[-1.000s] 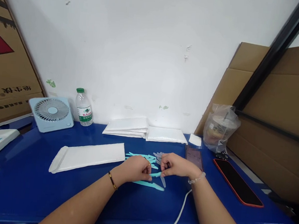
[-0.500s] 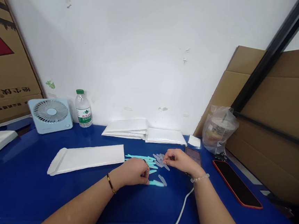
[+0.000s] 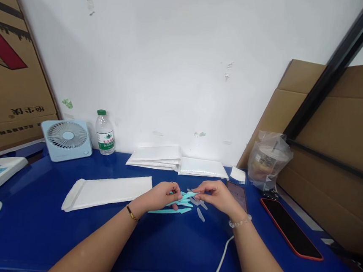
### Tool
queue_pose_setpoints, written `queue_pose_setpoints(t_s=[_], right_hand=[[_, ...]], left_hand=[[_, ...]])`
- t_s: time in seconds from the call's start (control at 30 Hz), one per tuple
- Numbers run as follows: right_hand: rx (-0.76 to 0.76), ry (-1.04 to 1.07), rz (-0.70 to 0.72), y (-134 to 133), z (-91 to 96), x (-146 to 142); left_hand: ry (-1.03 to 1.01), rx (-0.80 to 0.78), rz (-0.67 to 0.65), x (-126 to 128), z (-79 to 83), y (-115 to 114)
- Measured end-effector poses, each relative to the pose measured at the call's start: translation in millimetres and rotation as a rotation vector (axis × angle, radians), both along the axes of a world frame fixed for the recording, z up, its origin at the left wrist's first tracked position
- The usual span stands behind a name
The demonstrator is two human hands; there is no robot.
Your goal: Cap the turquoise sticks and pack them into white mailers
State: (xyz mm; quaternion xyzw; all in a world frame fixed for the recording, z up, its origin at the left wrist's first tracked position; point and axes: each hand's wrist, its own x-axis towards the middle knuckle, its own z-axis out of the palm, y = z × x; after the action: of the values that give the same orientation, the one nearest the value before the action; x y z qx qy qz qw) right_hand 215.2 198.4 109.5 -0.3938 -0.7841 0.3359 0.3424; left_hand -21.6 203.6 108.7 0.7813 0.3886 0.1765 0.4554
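My left hand is closed around the handle of a teal eyebrow razor, lifted just over the table and pointing right. At its blade end, the thumb and fingers of my right hand are pinched together; whether a clear cap is between them is hidden. Beneath the hands lies a small heap of teal razors, partly covered by my left hand. One more teal razor lies nearer to me. Several clear blade caps are scattered under my right hand, with a single cap apart from them.
A white padded mailer lies left of the razors on the blue table. Behind are stacked mailers, a water bottle and a fan. A phone, a bagged cup and a white cable are right.
My left hand has lifted a teal razor from the table. My right hand has moved from the clear caps to that razor's blade end. The view has shifted slightly.
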Motion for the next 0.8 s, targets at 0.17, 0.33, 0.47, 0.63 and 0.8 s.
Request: queue_pose_setpoints(t_s=[0.17,0.33,0.47,0.63,0.8], right_hand=[[0.076,0.064,-0.061,1,1.3,7],[0.037,0.199,-0.294,10,-1.3,20],[-0.036,0.313,-0.264,17,-6.8,17],[-0.099,0.358,-0.167,17,-12.1,6],[-0.056,0.315,-0.151,12,-11.2,1]], left_hand=[[-0.114,-0.157,0.021,-1,4.1,1],[-0.066,0.100,0.163,-7,5.7,8],[0.029,0.263,0.222,-9,2.2,14],[0.116,0.419,0.270,-9,0.3,16],[0.169,0.458,0.227,-8,2.5,15]])
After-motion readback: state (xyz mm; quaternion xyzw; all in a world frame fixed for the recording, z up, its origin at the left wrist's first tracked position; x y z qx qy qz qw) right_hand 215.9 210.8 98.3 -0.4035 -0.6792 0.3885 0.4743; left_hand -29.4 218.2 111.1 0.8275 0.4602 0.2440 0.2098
